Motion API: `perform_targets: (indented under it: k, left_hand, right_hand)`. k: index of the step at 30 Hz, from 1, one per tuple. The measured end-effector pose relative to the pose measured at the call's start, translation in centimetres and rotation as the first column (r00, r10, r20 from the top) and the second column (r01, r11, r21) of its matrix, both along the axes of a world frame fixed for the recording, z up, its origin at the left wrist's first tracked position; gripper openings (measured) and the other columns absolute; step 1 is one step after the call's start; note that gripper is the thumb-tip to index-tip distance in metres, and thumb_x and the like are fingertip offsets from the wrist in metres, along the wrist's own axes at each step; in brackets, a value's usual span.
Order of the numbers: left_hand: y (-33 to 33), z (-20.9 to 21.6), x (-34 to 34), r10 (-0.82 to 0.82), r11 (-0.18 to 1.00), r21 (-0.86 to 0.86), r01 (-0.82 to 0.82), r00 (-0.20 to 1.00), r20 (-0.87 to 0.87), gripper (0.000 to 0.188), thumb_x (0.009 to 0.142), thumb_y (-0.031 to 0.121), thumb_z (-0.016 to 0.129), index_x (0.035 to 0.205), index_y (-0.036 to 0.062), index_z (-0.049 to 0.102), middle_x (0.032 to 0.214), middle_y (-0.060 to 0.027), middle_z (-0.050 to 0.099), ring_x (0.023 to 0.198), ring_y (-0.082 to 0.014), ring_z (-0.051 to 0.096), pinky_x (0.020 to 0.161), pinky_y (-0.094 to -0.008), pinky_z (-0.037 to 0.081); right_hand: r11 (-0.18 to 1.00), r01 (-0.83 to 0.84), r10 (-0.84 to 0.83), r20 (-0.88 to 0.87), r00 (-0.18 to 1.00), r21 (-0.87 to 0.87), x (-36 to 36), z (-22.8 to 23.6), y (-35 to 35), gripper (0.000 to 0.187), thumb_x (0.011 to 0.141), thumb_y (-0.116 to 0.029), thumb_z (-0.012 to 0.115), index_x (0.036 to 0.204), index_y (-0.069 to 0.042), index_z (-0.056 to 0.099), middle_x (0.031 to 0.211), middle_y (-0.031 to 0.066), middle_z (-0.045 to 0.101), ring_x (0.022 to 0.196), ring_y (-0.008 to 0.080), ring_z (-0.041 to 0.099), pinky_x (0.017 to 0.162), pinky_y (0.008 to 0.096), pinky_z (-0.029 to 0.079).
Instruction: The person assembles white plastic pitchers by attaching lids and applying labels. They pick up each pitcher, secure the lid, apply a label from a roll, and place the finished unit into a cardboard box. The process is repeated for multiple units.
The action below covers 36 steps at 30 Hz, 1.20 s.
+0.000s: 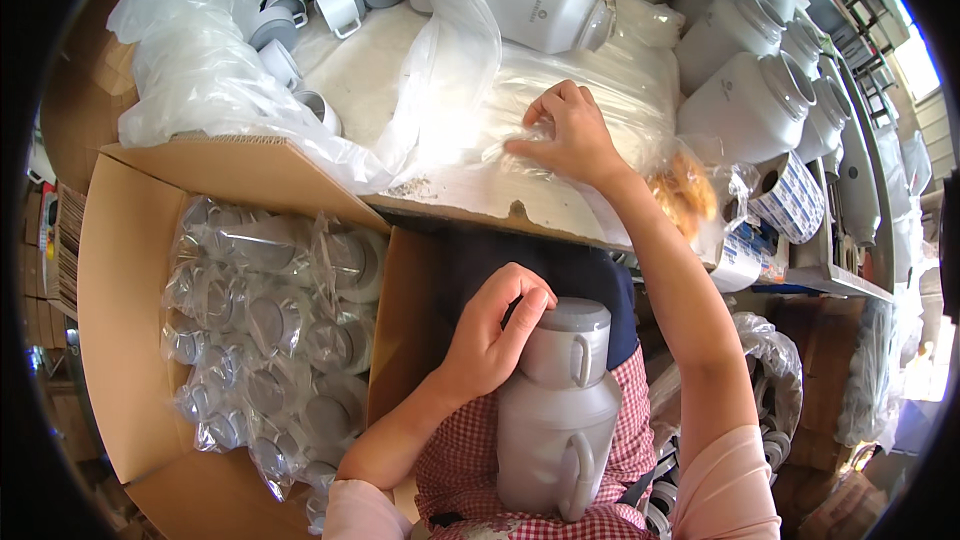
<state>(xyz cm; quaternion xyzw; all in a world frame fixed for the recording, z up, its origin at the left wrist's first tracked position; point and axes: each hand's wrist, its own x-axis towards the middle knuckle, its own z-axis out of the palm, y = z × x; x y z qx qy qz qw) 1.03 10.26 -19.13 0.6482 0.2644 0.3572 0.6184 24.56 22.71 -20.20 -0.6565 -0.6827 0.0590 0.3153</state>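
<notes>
Bright daylight from right; glare on plastic sheet [470, 140]; fisheye-bent edges.

Left hand [495, 335] on grey jug [556, 410] cap; right hand [572, 135] on plastic bags [590, 90].

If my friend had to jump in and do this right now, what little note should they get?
Left hand: gripping the grey lid on the grey plastic jug with handles, held in the lap.
Right hand: flat on a stack of clear plastic bags on the white table.
Done: many bagged jugs fill the cardboard box.
Left: this jug is unbagged; more white jugs wait on the table.
</notes>
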Motion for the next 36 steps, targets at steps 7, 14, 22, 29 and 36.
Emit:
perform_targets:
  k: [7, 14, 22, 29, 36]
  left_hand:
    - [5.6, -0.8, 1.0, 0.146, 0.96, -0.243, -0.143, 0.989, -0.007, 0.037, 0.114, 0.026, 0.048, 0.11, -0.0025, 0.071, 0.12, -0.0106, 0.072, 0.111, -0.0167, 0.066, 0.101, -0.031, 0.051]
    - [11.3, -1.4, 7.2, 0.371, 0.777, -0.596, -0.203, 0.912, 0.173, 0.038, 0.102, 0.03, 0.073, 0.112, -0.0067, 0.07, 0.119, -0.0144, 0.07, 0.112, -0.0203, 0.067, 0.109, -0.0371, 0.052]
    - [8.8, -0.4, 4.4, 0.374, 0.806, -0.445, -0.391, 0.918, -0.129, 0.038, 0.102, 0.029, 0.073, 0.112, -0.0071, 0.066, 0.108, -0.0177, 0.074, 0.091, -0.0248, 0.076, 0.088, -0.0347, 0.062]
    - [10.7, 2.1, 5.7, 0.462, 0.812, 0.424, -0.402, 0.886, -0.044, 0.026, 0.101, 0.02, 0.073, 0.116, -0.0013, 0.069, 0.113, -0.0097, 0.073, 0.104, -0.0179, 0.068, 0.096, -0.0325, 0.053]
    - [15.0, 3.0, 12.2, 0.237, 0.881, -0.467, -0.082, 0.929, 0.283, 0.036, 0.105, 0.029, 0.067, 0.124, -0.0015, 0.069, 0.126, -0.0136, 0.072, 0.121, -0.0233, 0.067, 0.11, -0.0399, 0.053]
  right_hand:
    - [0.993, 0.044, -0.08, -0.337, 0.938, -0.113, 1.9, -0.1, 0.0, 0.027, 0.095, -0.025, 0.074, 0.094, 0.002, 0.076, 0.093, 0.0123, 0.072, 0.085, 0.0298, 0.068, 0.079, 0.0399, 0.053]
    - [0.987, -0.003, 0.06, -0.352, 0.934, 0.159, 0.5, 1.2, -1.4, 0.018, 0.098, -0.014, 0.072, 0.1, 0.003, 0.076, 0.098, 0.0134, 0.074, 0.086, 0.0203, 0.069, 0.078, 0.0336, 0.053]
    - [0.957, 0.282, -0.138, -0.966, 0.221, -0.072, 3.2, 1.5, 0.2, 0.043, 0.108, -0.036, 0.056, 0.099, 0.005, 0.069, 0.088, 0.0042, 0.066, 0.079, 0.0128, 0.062, 0.075, 0.0311, 0.051]
    - [0.974, 0.225, -0.158, -0.601, 0.783, 0.038, 3.6, 1.8, -0.8, 0.037, 0.108, -0.031, 0.058, 0.107, 0.003, 0.07, 0.091, 0.0107, 0.071, 0.084, 0.018, 0.063, 0.078, 0.0326, 0.051]
    - [0.933, 0.355, -0.226, -0.667, 0.71, 0.063, 2.1, 3.3, -1.2, 0.031, 0.11, -0.026, 0.056, 0.1, 0.001, 0.066, 0.088, 0.0114, 0.069, 0.083, 0.0246, 0.067, 0.081, 0.0385, 0.053]
